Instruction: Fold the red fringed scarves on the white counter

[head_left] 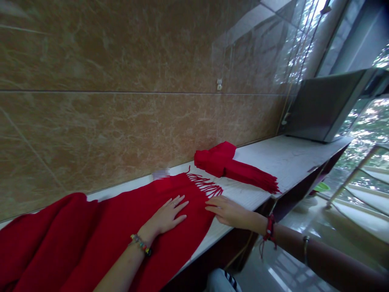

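A red scarf [127,219] with a twisted fringe [206,186] at its far end lies spread along the white counter, bunched in loose folds toward the left. My left hand [170,215] rests palm down on the scarf, fingers spread, with a beaded bracelet at the wrist. At the scarf's near corner, beside the fringe, my right hand [224,210] touches the cloth edge with its fingers extended and slightly bent. Beyond the fringe sits a second red scarf [240,172], folded into a narrow strip with one part turned back over it.
The white counter [267,152] runs along a brown tiled wall [136,134]. A grey box-shaped appliance [328,105] stands at its far right end. A small pale blurred item [161,174] lies by the wall. Railings [352,178] and a green basin [322,186] show at right.
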Demonstrator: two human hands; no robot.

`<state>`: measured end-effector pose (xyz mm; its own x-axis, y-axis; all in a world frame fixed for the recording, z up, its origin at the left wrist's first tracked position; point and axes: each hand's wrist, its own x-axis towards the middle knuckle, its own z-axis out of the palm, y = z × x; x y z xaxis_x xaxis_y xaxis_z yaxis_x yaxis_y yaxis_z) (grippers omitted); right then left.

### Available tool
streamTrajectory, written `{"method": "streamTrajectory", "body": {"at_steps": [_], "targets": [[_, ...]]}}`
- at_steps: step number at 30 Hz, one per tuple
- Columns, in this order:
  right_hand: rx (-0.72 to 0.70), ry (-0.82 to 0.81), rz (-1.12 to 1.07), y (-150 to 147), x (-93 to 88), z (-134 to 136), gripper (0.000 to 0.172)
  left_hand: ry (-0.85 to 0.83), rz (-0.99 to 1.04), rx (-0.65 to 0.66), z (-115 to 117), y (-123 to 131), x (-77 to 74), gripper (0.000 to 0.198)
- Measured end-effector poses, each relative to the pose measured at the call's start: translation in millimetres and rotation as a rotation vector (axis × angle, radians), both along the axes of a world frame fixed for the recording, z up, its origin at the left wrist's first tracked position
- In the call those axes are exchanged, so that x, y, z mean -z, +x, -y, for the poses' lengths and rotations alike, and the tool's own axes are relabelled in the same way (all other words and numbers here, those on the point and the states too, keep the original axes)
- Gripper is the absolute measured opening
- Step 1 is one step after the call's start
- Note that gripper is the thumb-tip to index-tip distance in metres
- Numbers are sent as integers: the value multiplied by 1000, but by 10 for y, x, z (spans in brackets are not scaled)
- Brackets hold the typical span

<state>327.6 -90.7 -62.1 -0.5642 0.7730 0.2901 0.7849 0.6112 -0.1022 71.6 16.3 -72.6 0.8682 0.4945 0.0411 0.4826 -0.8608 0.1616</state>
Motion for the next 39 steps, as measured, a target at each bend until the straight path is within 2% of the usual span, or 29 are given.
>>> {"method": "streamTrajectory", "body": {"at_steps": [2, 4, 6, 8, 11, 13, 16, 20, 23, 25, 29, 32, 35, 39], "targets": [[-36, 97, 23, -21, 20, -37, 43, 23, 30, 12, 6, 0, 2, 48], [-82, 103, 18, -25, 29, -68, 45, 67, 67, 44, 43, 13, -32, 43], [-89, 32, -25, -15, 47, -98, 48, 101, 107, 79, 124, 40, -100, 38], [-27, -55, -133, 1, 81, -141, 50, 86, 124, 122, 241, 75, -180, 34], [79, -177, -408, 26, 129, -257, 51, 15, 103, 185, 420, 122, -267, 46], [79, -282, -579, 39, 127, -357, 48, -24, 104, 184, 500, 143, -286, 55], [79, -355, -676, 44, 65, -481, 41, -90, 167, 126, 531, 162, -261, 44], [72, -127, -493, 18, -34, -459, 33, -257, 348, -10, 439, 170, -167, 40], [-14, -63, -321, -38, -25, -329, 52, -389, 431, -78, 340, 169, -100, 33], [44, -37, -274, -99, 38, -261, 62, -427, 448, -84, 296, 167, -72, 29], [315, 54, -321, -258, 202, -272, 44, -416, 443, -52, 280, 161, -58, 27], [403, 32, -299, -343, 247, -362, 32, -411, 442, -35, 301, 155, -79, 27], [444, 4, -210, -308, 189, -452, 23, -423, 439, -5, 325, 150, -112, 26], [495, -26, -163, -54, 18, -493, 23, -426, 434, 8, 343, 151, -136, 27]]}}
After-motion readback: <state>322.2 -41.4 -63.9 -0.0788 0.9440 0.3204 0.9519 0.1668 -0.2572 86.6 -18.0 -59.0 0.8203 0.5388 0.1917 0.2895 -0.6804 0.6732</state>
